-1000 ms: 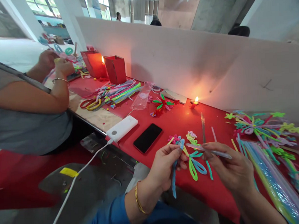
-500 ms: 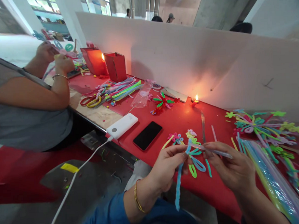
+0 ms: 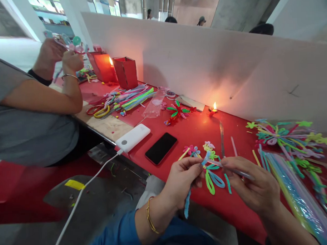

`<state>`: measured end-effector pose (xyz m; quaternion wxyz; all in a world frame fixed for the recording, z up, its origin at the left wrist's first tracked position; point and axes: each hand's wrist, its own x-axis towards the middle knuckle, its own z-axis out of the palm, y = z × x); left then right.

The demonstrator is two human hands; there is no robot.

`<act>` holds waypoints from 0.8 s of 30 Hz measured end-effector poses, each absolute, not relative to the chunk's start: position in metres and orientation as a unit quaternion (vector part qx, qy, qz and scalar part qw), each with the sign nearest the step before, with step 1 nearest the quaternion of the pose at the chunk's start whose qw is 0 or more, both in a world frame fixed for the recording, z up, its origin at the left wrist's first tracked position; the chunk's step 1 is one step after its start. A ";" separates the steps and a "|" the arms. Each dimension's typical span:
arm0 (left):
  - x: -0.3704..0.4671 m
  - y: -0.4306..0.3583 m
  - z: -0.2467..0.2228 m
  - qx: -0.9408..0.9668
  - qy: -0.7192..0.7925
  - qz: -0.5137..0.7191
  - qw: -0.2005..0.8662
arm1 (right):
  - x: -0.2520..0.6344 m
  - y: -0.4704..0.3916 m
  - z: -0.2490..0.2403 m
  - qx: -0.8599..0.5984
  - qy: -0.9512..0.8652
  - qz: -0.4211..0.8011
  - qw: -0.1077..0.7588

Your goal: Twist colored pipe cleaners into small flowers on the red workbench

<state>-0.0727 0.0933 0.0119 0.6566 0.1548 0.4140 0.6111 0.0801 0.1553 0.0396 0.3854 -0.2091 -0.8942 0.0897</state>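
My left hand point(image 3: 183, 180) pinches a light blue fuzzy stem point(image 3: 187, 204), whose tail hangs below my fingers. Green and blue loops of a pipe-cleaner flower point(image 3: 214, 178) spread out just right of those fingertips. In my right hand point(image 3: 253, 183) is a translucent stick point(image 3: 241, 172), held between thumb and fingers. Its tip touches the top of the blue stem. Small yellow, pink and blue flowers point(image 3: 208, 146) lie on the red table behind my fingertips.
A lit candle point(image 3: 215, 108) burns near the white partition point(image 3: 182, 54). Left lie a black phone point(image 3: 161, 148) and white power bank point(image 3: 133, 138). Wrapped stems point(image 3: 297, 193) lie right. Another person's hands point(image 3: 71, 61) work at far left.
The blue stem's hanging tail has swung left and sits higher. My right hand has shifted slightly with the stick. The other person's hands have risen and moved a little right.
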 end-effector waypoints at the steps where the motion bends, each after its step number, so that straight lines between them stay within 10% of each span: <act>1: -0.073 0.093 0.012 0.158 0.416 0.611 0.655 | 0.080 0.156 0.040 -0.206 -0.895 0.085 0.386; 24: -0.071 0.093 0.010 0.175 0.451 0.600 0.638 | 0.087 0.163 0.046 -0.186 -0.929 0.016 0.320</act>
